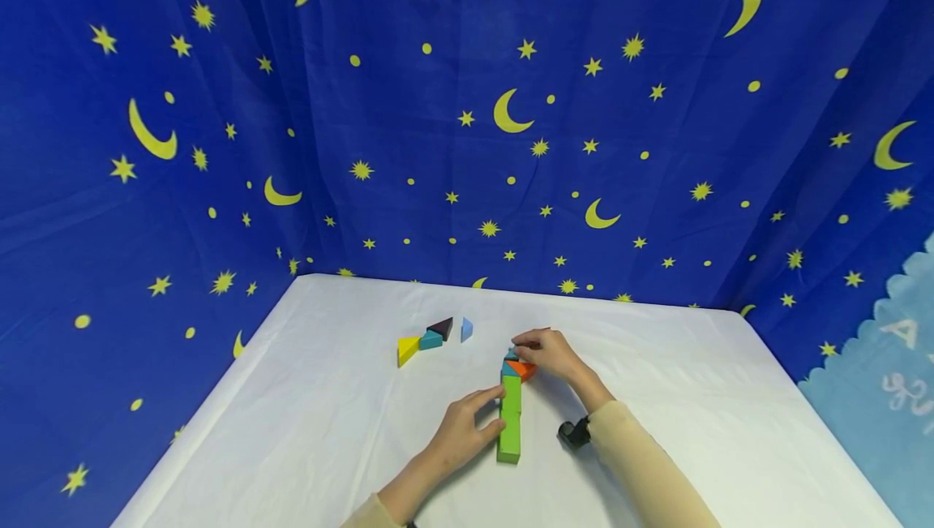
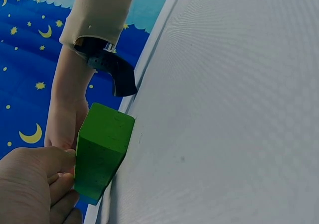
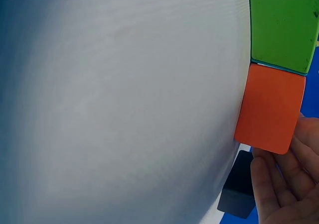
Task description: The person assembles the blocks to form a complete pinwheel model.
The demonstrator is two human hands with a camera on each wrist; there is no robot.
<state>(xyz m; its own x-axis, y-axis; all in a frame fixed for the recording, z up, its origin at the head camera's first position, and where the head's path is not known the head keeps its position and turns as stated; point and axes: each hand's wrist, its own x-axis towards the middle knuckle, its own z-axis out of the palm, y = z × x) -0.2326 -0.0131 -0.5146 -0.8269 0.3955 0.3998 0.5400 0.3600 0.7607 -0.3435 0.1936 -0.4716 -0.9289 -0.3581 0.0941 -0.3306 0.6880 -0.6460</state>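
Two green blocks [image 1: 510,422] lie end to end in a line on the white table. At their far end sit a blue triangular block [image 1: 507,369] and an orange triangular block [image 1: 522,369], with a small blue triangular block [image 1: 511,354] just beyond. My right hand [image 1: 549,352] pinches that small blue block between thumb and fingertips. In the right wrist view its fingers pass close to the orange block's face [image 3: 270,108], beside a dark-looking block [image 3: 238,185]. My left hand [image 1: 460,433] reaches the green blocks' left side, index finger and thumb resting along it.
Farther back on the left are a yellow triangular block [image 1: 408,349], a teal block [image 1: 431,339], a dark triangular block [image 1: 441,328] and a light blue block [image 1: 467,329]. A blue curtain [image 1: 452,147] with moons and stars stands behind the table [image 1: 657,398].
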